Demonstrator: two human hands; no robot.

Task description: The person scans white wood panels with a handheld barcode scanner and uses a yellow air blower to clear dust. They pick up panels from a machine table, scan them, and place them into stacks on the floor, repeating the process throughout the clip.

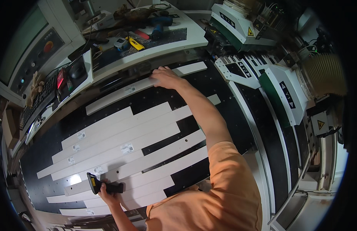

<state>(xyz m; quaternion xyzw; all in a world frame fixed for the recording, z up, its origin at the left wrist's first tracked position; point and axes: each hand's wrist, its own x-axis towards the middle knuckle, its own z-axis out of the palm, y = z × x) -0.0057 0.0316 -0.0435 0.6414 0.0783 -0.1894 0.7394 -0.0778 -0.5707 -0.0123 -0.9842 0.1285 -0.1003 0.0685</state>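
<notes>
My left hand [107,195] is closed around a black handheld barcode scanner [94,182] with a yellow mark, held over the near strips. A bright patch of light lies on the boards beside its head. Farther off, my right hand [165,78] grips a long white strip [109,101] at about its middle, fingers over its far edge. A small printed label sits on that strip. Between my hands, several white strips [120,133] of differing lengths lie side by side on a black table [66,131]; some bear labels, and a few have holes.
Beyond the table, a bench [178,46] holds a yellow utility knife [135,44], a tape measure [121,44] and a blue power tool [158,29]. White machine heads [284,92] and rails stand on the right. A keyboard [41,94] and a control panel [41,54] are at left.
</notes>
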